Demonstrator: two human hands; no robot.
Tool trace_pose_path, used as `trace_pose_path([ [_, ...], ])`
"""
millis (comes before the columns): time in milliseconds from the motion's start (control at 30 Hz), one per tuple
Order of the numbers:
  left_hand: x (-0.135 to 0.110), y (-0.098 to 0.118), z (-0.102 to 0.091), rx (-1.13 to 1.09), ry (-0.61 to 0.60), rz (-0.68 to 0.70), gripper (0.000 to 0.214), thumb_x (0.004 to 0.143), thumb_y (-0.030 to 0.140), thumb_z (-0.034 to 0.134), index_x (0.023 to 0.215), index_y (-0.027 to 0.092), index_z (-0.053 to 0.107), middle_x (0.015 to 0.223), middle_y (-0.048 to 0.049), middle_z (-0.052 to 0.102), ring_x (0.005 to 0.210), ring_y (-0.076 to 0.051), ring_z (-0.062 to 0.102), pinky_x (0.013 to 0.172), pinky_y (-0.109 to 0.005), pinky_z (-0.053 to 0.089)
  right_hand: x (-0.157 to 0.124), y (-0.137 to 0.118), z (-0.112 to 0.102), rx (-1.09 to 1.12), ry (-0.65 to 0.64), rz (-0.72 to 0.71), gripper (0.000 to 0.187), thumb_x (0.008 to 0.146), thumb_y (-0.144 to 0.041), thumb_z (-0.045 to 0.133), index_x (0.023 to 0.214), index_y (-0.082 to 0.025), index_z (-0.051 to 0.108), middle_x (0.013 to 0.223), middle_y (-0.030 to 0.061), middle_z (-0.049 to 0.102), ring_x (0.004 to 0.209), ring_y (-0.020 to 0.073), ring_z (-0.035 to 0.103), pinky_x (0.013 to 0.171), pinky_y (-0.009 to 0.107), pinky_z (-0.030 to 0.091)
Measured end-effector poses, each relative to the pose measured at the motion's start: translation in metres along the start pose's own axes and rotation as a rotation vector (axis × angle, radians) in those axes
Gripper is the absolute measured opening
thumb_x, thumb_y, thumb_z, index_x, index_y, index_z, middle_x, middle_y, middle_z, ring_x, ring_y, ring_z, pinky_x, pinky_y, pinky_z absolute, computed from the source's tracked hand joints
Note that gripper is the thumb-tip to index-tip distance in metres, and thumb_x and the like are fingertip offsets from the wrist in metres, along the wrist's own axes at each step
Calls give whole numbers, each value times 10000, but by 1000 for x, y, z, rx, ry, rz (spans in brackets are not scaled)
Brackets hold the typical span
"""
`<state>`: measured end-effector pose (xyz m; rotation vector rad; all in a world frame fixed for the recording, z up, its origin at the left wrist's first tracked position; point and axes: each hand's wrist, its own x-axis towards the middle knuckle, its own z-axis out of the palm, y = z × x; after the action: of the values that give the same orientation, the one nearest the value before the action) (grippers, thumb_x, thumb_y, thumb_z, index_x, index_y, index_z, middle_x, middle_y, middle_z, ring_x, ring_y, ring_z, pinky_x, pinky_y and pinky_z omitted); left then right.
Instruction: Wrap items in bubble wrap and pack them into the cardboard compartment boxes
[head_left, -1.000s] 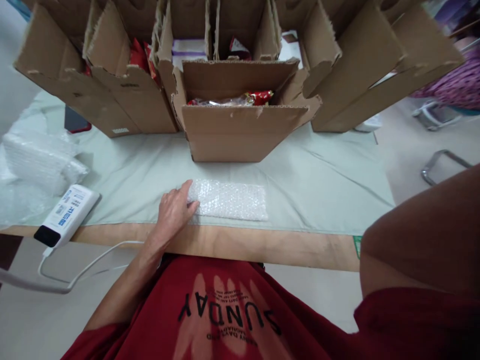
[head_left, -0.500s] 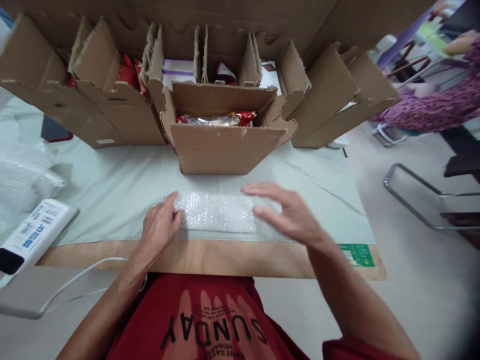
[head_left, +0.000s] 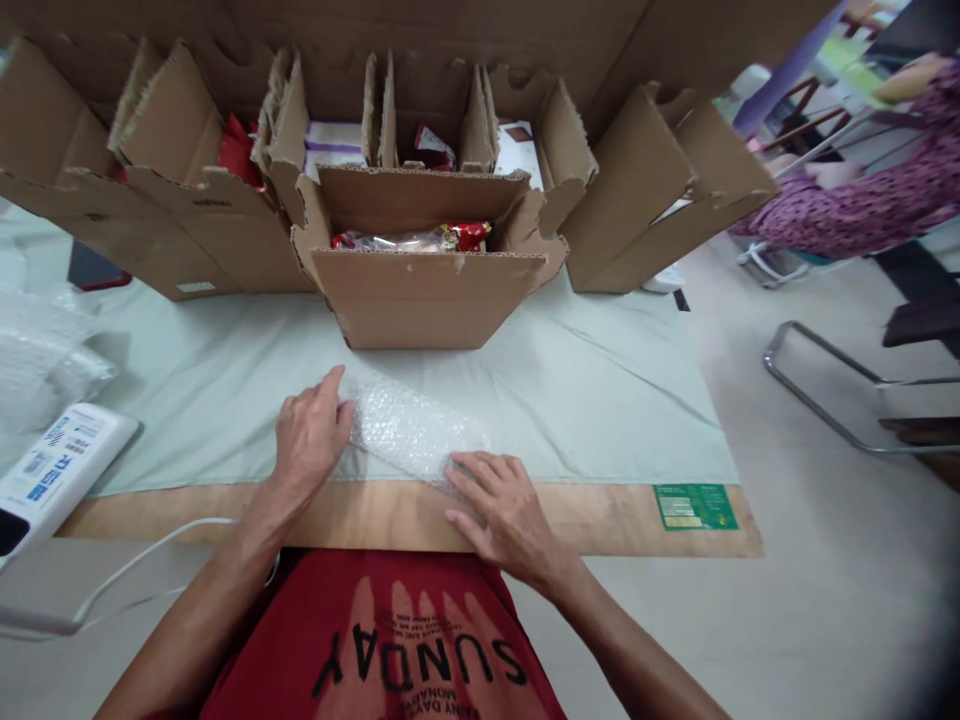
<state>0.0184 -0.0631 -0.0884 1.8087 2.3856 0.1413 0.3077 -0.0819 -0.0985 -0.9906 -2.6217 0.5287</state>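
A flat, clear bubble wrap bag (head_left: 409, 420) lies slanted on the pale green cloth, its right end lower and reaching the wooden table edge. My left hand (head_left: 311, 425) rests at its left end, index finger and thumb apart beside the edge. Laid over the lower right end is my right hand (head_left: 506, 510), fingers spread and touching the plastic; that end is partly hidden under it. Just beyond stands an open cardboard box (head_left: 435, 300) with a clear-and-red packet (head_left: 465, 237) inside.
A row of cardboard bins (head_left: 217, 235) with packets lines the back. Bubble wrap (head_left: 45, 345) is piled at left, near a white device (head_left: 60, 470) and a dark phone-like object (head_left: 94, 268). A green label (head_left: 696, 507) sits on the table edge. Another person's purple sleeve (head_left: 847, 215) shows at right.
My right hand has come down and toward me onto the bag's right end. The bag has swung from level to slanted, its right end nearer me. My left hand stays at its left end.
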Motion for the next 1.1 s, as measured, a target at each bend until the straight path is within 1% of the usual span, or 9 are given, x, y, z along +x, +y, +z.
trace_pose_path([
  [133,12,8,-2,37,-14,15,510,949,238,475,1437,98,514,1021,-143,767,1006,-318,714,911,-426,485,-8,-13,-3,128,-13,-46,377,943,-336,629,1288,-183,630,1295,147,693,1076,290,651,886,468,490],
  [200,13,10,-2,43,-16,28,498,950,229,466,1430,111,522,1049,-151,765,1027,-324,710,914,-439,483,-10,-12,-6,109,-41,-53,405,912,-307,645,1301,-198,623,1365,147,660,1175,314,618,925,488,479],
  [300,10,10,-1,47,-12,44,497,946,208,444,1428,115,521,1070,-159,761,1036,-322,706,903,-441,486,-11,-4,-8,9,-122,-51,497,867,-230,646,1360,-198,592,1507,150,559,1378,351,489,1042,543,426],
  [367,7,9,0,52,-8,49,499,940,193,435,1426,111,518,1063,-161,761,1031,-317,707,893,-435,485,-11,1,-7,-34,-155,-54,511,878,-223,639,1384,-192,574,1535,146,533,1412,343,461,1074,541,414],
  [600,14,16,2,80,0,106,457,928,119,406,1343,126,596,1086,-172,744,1042,-325,705,877,-432,459,-6,-3,1,-128,-94,-80,338,958,-268,616,1283,-176,633,1407,161,632,1239,332,580,957,488,472],
  [733,23,28,4,81,-16,182,393,968,146,388,1254,151,656,1110,-179,722,1091,-329,681,920,-440,432,-8,-23,0,-42,-129,-122,432,956,-416,639,1302,-159,613,1349,171,655,1119,320,617,898,468,477],
  [833,26,34,7,68,-24,232,386,987,150,363,1212,168,677,1117,-171,716,1111,-321,666,949,-438,418,-10,-31,-6,40,-173,-163,505,942,-454,657,1359,-182,578,1418,164,613,1186,313,595,955,472,461],
  [967,26,29,7,44,-12,228,382,973,168,414,1273,167,650,1169,-156,711,1127,-311,663,948,-413,434,-9,-18,-21,-58,-189,-101,476,898,-268,668,1361,-189,589,1502,183,536,1305,354,522,999,520,436],
  [1100,24,17,5,19,15,183,431,937,176,472,1346,126,596,1148,-166,719,1056,-317,690,879,-408,480,-3,-5,-26,-133,-228,-99,537,833,-77,595,1359,-186,598,1508,185,512,1324,342,505,998,489,447],
])
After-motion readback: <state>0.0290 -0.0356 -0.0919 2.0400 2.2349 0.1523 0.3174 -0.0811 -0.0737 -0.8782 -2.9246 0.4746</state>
